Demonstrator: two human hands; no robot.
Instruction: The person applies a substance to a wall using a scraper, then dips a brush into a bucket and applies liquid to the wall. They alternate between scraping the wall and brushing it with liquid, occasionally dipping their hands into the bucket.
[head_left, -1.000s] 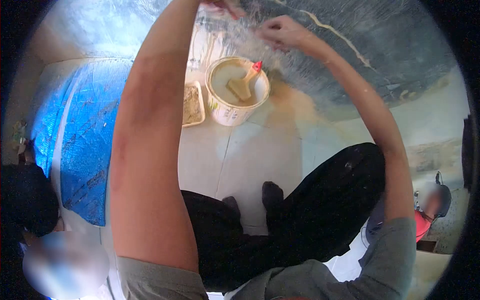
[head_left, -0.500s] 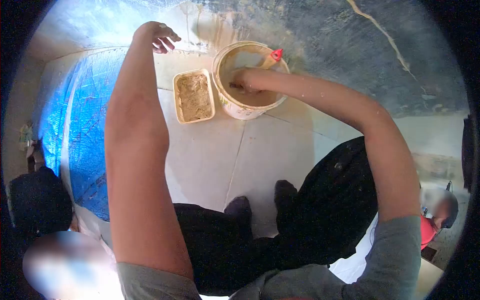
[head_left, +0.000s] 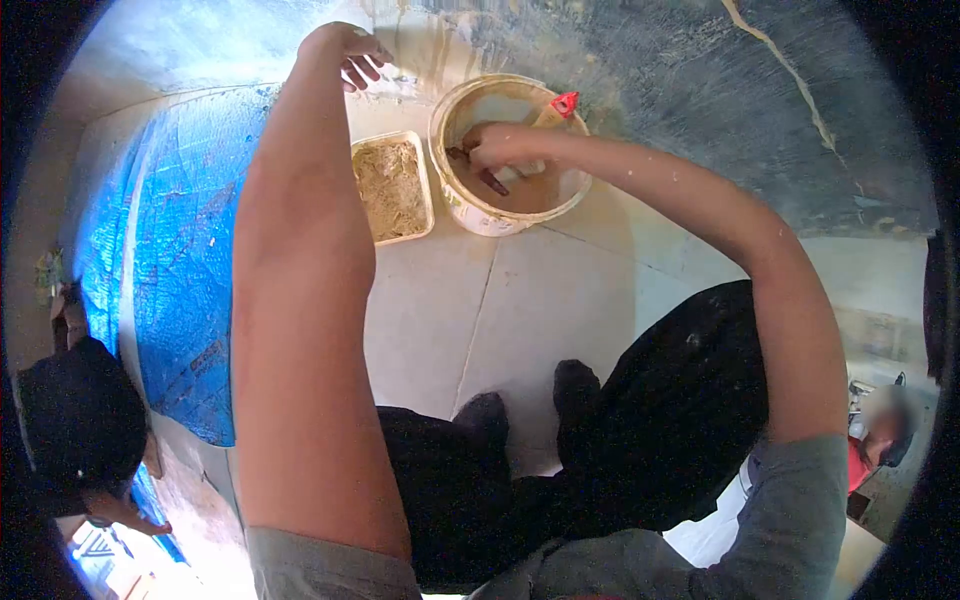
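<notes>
My right hand (head_left: 503,147) is inside a white bucket (head_left: 500,222) of cloudy tan water. Its fingers are closed around a dark brown, narrow object (head_left: 494,183), whose ends show on both sides of the hand; I cannot make out its exact kind. A tool handle with a red tip (head_left: 565,104) leans against the bucket's far right rim. My left hand (head_left: 366,60) is up by the wall with loosely bent fingers apart, holding nothing. Below it, a rectangular tub (head_left: 428,205) contains thick tan paste, its left side partly hidden by my left forearm.
A stained grey wall (head_left: 660,80) with a light crack rises beyond the bucket. Blue plastic sheeting (head_left: 185,290) covers the left side. Pale floor tiles (head_left: 430,320) lie before my feet. One person (head_left: 80,420) is at the left edge, another (head_left: 872,455) at the right.
My right hand has risen slightly in the bucket, bringing more of the dark brown object into sight. My left hand has shifted a little up and right along the wall.
</notes>
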